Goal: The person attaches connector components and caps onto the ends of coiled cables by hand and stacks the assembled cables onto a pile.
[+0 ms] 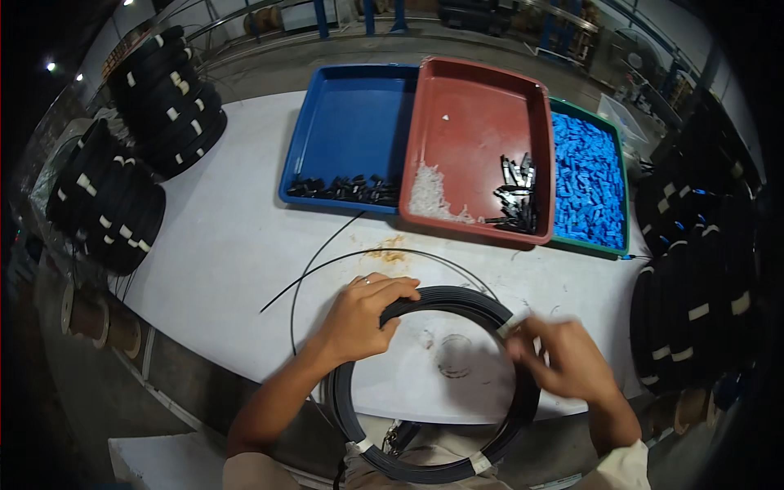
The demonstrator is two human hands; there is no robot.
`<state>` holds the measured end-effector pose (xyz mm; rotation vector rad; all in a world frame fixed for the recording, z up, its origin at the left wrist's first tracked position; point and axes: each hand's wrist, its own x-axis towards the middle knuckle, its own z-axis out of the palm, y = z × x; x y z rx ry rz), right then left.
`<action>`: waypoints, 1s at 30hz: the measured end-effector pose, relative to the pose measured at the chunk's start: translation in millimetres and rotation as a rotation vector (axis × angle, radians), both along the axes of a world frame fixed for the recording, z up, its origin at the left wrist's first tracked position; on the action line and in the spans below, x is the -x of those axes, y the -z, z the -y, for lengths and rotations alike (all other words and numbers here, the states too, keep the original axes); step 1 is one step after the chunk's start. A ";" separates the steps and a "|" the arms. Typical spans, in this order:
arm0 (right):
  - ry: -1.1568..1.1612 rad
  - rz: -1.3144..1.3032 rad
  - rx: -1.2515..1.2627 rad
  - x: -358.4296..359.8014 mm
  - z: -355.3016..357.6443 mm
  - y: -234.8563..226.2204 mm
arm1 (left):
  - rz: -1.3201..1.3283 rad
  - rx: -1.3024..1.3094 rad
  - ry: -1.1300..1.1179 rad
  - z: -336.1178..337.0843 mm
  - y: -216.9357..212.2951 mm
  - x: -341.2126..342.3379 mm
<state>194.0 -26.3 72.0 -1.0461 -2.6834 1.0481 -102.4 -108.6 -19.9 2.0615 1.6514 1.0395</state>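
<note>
The left hand [363,318] clamped the black cable coil [433,384] at its top. The right hand [563,359] (blurred) pinched a white tape band [513,324] on the coil above the desk [237,237].

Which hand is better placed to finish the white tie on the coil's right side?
Right: the right hand is already at the white tie, while the left hand grips the black cable coil on its upper left.
</note>
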 end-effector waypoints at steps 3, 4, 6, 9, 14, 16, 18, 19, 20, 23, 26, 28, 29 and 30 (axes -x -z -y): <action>0.049 0.028 -0.486 39.7 -37.3 41.0 | -0.113 -0.150 -0.024 -8.4 -2.2 -9.9; 0.034 0.065 -0.499 52.7 -47.7 50.8 | -0.168 -0.192 -0.040 -7.2 -2.3 -8.6; 0.044 0.051 -0.399 77.0 -60.3 60.2 | -0.130 -0.169 -0.087 -5.1 -0.7 -8.8; 0.031 0.043 -0.382 101.8 -61.2 74.0 | -0.084 -0.142 -0.147 0.2 1.4 -6.1; 0.075 -0.070 -0.323 111.6 -59.2 87.6 | -0.224 -0.287 -0.179 11.5 -10.0 -5.9; 0.055 -0.128 -0.334 107.3 -60.8 96.3 | -0.412 -0.323 -0.306 26.5 -21.7 -5.7; 0.076 -0.275 -0.436 102.6 -65.2 101.6 | -0.222 -0.267 -0.528 43.9 -17.3 0.2; 0.104 -0.349 -0.449 100.8 -63.7 96.3 | -0.144 -0.234 -0.665 56.9 -18.1 2.9; 0.111 -0.357 -0.452 98.3 -63.5 90.7 | -0.252 -0.197 -0.806 68.2 -19.6 7.6; 0.112 -0.452 -0.354 104.3 -61.2 89.3 | -0.349 -0.057 -1.011 101.1 -1.2 25.2; 0.120 -0.574 -0.341 105.1 -62.0 92.6 | -0.276 0.045 -1.048 111.0 12.3 27.4; 0.177 -0.659 -0.360 104.5 -65.1 93.3 | -0.229 0.084 -1.022 108.8 15.3 22.8; 0.229 -0.681 -0.321 104.1 -64.0 92.7 | -0.231 0.086 -1.021 109.5 18.1 22.9; 0.264 -0.741 -0.348 102.0 -68.1 97.1 | -0.291 0.042 -1.057 109.6 20.9 23.2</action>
